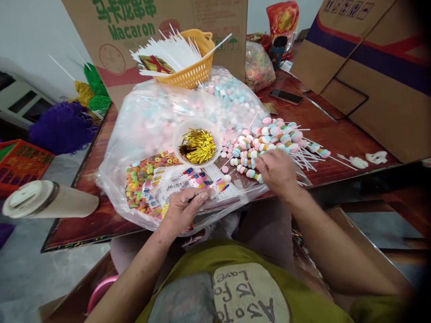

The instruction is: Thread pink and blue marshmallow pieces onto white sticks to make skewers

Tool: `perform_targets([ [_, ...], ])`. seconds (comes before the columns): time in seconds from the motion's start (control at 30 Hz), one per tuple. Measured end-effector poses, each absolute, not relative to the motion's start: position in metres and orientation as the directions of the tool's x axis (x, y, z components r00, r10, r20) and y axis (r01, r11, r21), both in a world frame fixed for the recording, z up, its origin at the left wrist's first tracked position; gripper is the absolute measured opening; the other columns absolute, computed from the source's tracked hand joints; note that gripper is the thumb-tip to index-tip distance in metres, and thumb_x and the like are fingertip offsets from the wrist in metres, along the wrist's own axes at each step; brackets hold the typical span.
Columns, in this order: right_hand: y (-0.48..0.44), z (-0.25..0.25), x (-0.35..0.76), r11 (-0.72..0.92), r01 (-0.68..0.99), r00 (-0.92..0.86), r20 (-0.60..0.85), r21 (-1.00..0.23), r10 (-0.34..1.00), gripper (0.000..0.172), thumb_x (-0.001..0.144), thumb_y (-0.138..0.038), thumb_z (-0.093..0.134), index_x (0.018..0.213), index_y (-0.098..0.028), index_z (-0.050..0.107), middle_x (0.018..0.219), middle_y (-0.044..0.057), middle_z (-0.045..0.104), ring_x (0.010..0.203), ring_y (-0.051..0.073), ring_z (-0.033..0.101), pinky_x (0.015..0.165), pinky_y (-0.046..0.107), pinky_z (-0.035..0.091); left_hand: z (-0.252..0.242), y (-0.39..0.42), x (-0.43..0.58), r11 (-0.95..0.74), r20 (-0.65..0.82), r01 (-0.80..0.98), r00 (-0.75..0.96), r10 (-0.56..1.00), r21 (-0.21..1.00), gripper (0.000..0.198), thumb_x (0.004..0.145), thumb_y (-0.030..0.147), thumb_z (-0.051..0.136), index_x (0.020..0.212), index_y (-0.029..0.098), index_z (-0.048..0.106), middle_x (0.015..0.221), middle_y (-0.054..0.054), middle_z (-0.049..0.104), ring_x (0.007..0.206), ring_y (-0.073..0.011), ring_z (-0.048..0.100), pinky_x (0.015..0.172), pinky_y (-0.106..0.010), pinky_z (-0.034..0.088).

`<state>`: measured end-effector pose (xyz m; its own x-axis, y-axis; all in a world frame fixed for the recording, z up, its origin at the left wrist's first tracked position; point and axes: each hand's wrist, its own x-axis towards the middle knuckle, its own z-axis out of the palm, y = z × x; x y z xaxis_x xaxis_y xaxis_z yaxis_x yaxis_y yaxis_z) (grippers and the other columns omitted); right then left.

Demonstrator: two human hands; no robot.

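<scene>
My left hand is closed in a pinch at the front of the table, on what looks like a clear plastic wrapper with coloured print. A pale round candy shows at the wrapper's far end. Under this hand lie more printed wrappers and thin white sticks. My right hand has curled fingers at the near edge of a pile of marshmallow skewers; what they grip, if anything, is hidden. Between the hands and the large bag stands a white bowl of gold twist ties.
A big clear bag of pastel marshmallows covers the table's middle, with coloured ring candies in front. Behind it sits a yellow basket of white sticks. A lidded cup, a phone and cardboard boxes surround this.
</scene>
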<state>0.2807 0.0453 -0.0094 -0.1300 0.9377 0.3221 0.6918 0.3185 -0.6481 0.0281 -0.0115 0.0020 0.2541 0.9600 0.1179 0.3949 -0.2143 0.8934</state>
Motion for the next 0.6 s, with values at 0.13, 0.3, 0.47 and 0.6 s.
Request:
perform_targets([
  [0.13, 0.071, -0.012, 0.321, 0.322, 0.947, -0.306, 0.366, 0.020, 0.879, 0.019, 0.081, -0.011, 0.043, 0.070, -0.012, 0.059, 0.086, 0.015, 0.059, 0.090, 0.026, 0.047, 0.074, 0.041, 0.031, 0.004, -0.013, 0.011, -0.478, 0.362, 0.478, 0.318, 0.876, 0.737, 0.025, 0.091, 0.029, 0.045, 0.083, 0.020, 0.067, 0.080, -0.002, 0.069, 0.078, -0.0138, 0.061, 0.076, -0.028, 0.047],
  [0.3, 0.053, -0.005, 0.344, 0.385, 0.921, -0.362, 0.478, 0.053, 0.800, 0.020, 0.086, -0.019, 0.045, 0.078, -0.015, 0.063, 0.081, 0.011, 0.065, 0.080, 0.023, 0.056, 0.070, 0.036, 0.039, 0.003, -0.012, -0.005, -0.566, 0.489, 0.551, 0.298, 0.820, 0.613, 0.024, 0.090, 0.032, 0.046, 0.092, 0.022, 0.067, 0.088, -0.005, 0.071, 0.084, -0.0159, 0.063, 0.080, -0.034, 0.047],
  [0.47, 0.010, 0.027, 0.336, 0.593, 0.786, -0.320, 0.705, -0.176, 0.633, 0.017, 0.085, -0.021, 0.056, 0.100, -0.021, 0.064, 0.087, 0.006, 0.069, 0.077, 0.016, 0.065, 0.070, 0.027, 0.050, 0.004, -0.005, -0.009, -0.613, 0.515, 0.564, 0.347, 0.784, 0.553, 0.022, 0.090, 0.031, 0.046, 0.092, 0.023, 0.067, 0.089, -0.004, 0.072, 0.083, -0.0152, 0.063, 0.080, -0.034, 0.047],
  [0.6, -0.003, 0.032, 0.325, 0.680, 0.731, -0.517, 0.687, 0.044, 0.510, 0.029, 0.082, -0.014, 0.056, 0.108, -0.024, 0.060, 0.085, 0.005, 0.069, 0.076, 0.017, 0.063, 0.069, 0.029, 0.050, 0.005, -0.004, -0.006, -0.628, 0.517, 0.532, 0.364, 0.775, 0.568, 0.021, 0.090, 0.030, 0.046, 0.095, 0.023, 0.065, 0.091, -0.004, 0.071, 0.084, -0.0152, 0.063, 0.081, -0.034, 0.046],
])
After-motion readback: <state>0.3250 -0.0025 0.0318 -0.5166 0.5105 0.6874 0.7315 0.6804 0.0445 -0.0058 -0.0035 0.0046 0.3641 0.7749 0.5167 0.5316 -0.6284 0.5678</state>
